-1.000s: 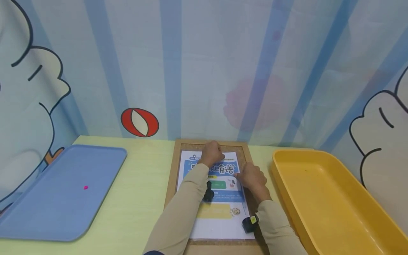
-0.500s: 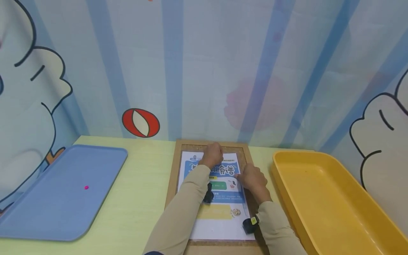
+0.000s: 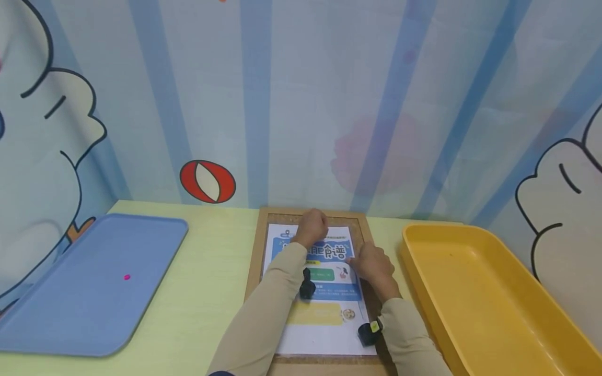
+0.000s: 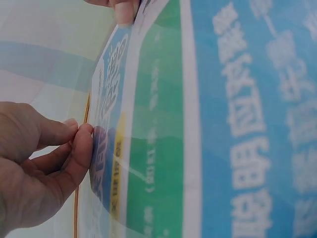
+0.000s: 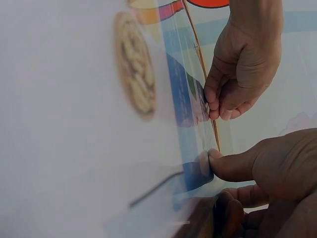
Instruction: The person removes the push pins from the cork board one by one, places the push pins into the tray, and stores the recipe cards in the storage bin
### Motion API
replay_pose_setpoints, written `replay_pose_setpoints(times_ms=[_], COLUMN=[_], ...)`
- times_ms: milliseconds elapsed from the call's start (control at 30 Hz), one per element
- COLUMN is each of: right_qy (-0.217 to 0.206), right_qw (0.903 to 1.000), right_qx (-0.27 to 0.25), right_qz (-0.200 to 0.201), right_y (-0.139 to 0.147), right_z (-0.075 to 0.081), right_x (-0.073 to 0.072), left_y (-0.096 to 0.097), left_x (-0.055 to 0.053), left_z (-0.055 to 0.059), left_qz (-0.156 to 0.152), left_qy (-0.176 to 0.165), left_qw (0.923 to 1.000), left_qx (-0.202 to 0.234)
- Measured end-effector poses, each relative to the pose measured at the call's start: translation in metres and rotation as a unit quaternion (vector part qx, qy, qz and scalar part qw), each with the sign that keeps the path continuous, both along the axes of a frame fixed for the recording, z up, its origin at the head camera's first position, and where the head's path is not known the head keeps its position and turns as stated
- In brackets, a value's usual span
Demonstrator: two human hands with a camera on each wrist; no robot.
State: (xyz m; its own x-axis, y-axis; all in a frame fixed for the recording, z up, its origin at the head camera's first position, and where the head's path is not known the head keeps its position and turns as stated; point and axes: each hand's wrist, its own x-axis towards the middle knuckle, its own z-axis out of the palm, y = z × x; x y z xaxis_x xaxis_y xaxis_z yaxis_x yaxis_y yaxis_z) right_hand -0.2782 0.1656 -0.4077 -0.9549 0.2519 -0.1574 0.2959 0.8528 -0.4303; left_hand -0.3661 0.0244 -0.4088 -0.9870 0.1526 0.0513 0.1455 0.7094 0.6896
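Observation:
In the head view, a printed poster sheet (image 3: 324, 339) lies on a cork board with a wooden frame (image 3: 253, 261). My left hand (image 3: 312, 228) is at the poster's top edge. Its thumb and index fingertips meet close against the sheet in the left wrist view; anything between them is hidden. My right hand (image 3: 373, 263) holds the board's right side. In the right wrist view, the right thumb (image 5: 233, 166) presses the sheet while the other fingers curl at the frame's edge, partly hidden. A small pink thing (image 3: 127, 277), too small to identify, lies apart on the left.
To the left, a blue tray (image 3: 80, 308) bears the pink thing. A deep yellow tray (image 3: 494, 292) stands close to my right arm. Behind the pale green tabletop (image 3: 211, 271) rises a striped cartoon backdrop (image 3: 301, 130). Black cameras (image 3: 307, 290) sit at both wrists.
My left hand has shifted very slightly at the poster's top edge. The right hand keeps its place, and the poster, board and trays stay where they were.

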Motion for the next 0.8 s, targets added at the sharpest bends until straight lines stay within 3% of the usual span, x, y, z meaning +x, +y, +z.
replay_pose_setpoints(times_ms=[200, 333, 500, 800], right_qy=[0.001, -0.003, -0.004, -0.003], right_qw=[1.0000, 1.0000, 1.0000, 1.0000], right_qx=[0.009, 0.009, 0.004, 0.002], right_qz=[0.003, -0.001, -0.002, 0.000], right_y=[0.000, 0.000, 0.001, 0.000], right_z=[0.002, 0.002, 0.001, 0.000], right_x=[0.000, 0.000, 0.001, 0.000], left_y=[-0.005, -0.009, -0.014, -0.016], left_x=[0.000, 0.000, -0.001, -0.002], left_z=[-0.001, -0.002, -0.005, -0.006], left_qz=[0.002, -0.002, -0.004, 0.027], left_qy=[-0.020, -0.044, -0.077, -0.143], left_qw=[0.9988, 0.9931, 0.9771, 0.9440], left_qx=[0.045, 0.109, 0.199, 0.296])
